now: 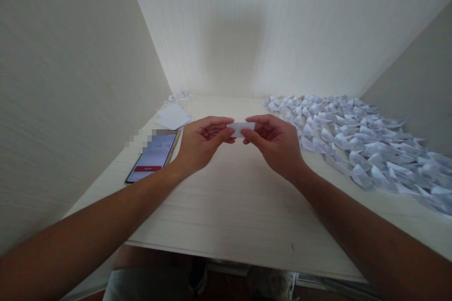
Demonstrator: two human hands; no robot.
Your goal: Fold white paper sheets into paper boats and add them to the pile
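A small folded piece of white paper (241, 128) is held above the middle of the pale wooden desk (233, 207). My left hand (201, 143) pinches its left end between thumb and fingers. My right hand (275, 143) pinches its right end the same way. Both hands are closed on the paper and meet at its centre, a little above the desk top.
A large spread of several folded white paper boats (356, 141) covers the right side of the desk. A small stack of white paper squares (173, 116) lies at the back left, with a phone (153, 156), screen lit, in front of it. Walls enclose the desk.
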